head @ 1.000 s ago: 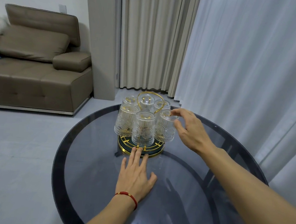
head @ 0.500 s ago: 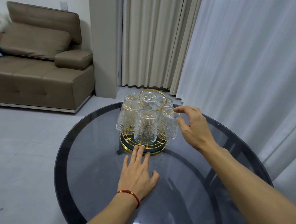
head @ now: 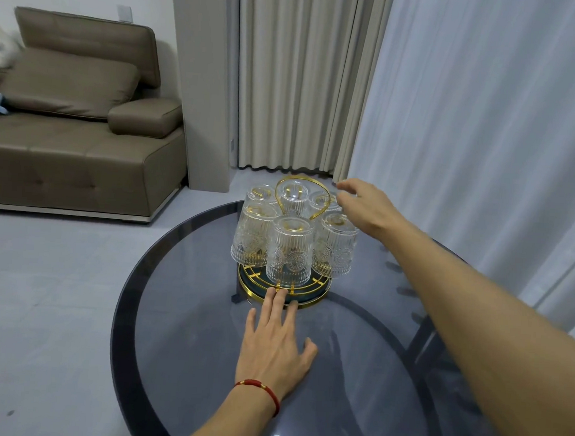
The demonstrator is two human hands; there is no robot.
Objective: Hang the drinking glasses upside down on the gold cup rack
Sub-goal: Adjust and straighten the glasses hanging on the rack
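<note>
Resting flat with fingers spread, the left hand [head: 275, 348] presses the round dark glass table [head: 176, 329], fingertips touching the gold cup rack [head: 318, 289] base. The right hand [head: 365, 206] hovers open and empty above the rack's right side. Six drinking glasses [head: 289, 252] hang upside down on the rack.
</note>
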